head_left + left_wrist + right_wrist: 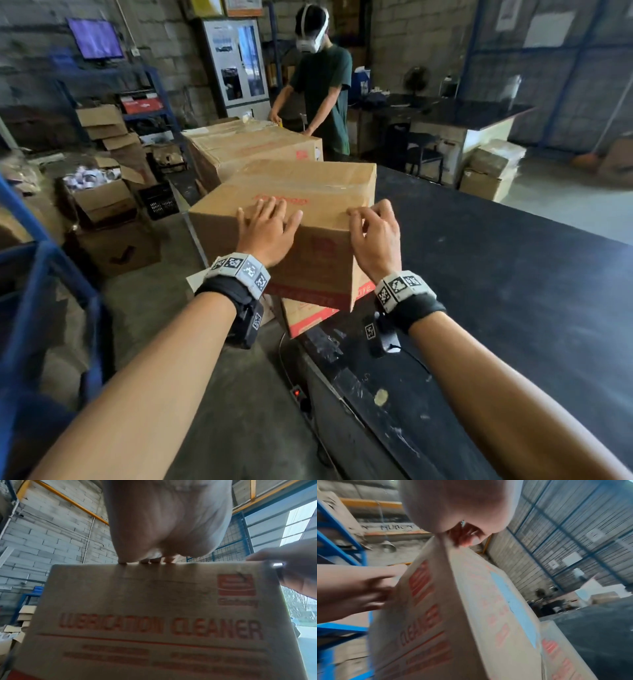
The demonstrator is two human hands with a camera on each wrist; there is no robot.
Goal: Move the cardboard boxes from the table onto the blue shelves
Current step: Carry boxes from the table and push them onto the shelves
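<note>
The main risk, as I judge it, is a slip: neither hand is under the cardboard box (287, 219), so if it is lifted or dragged from its top edge alone it could tip toward the person or slide off the lower box (308, 317) it sits on, which itself juts past the desk (479, 291) edge over the floor.

The left hand (265, 228) lies flat on the near top edge, fingers spread and nearly straight, pressing rather than gripping. The right hand (375, 234) is at the near right top corner with its fingers bent over the edge; whether they truly pinch the cardboard I cannot tell. Both forearms reach forward, wrists level.

Beyond the fingertips stand more boxes (253, 150), a second person (322, 85) behind them. The blue shelves (44, 260) are off to the left of the left hand
</note>
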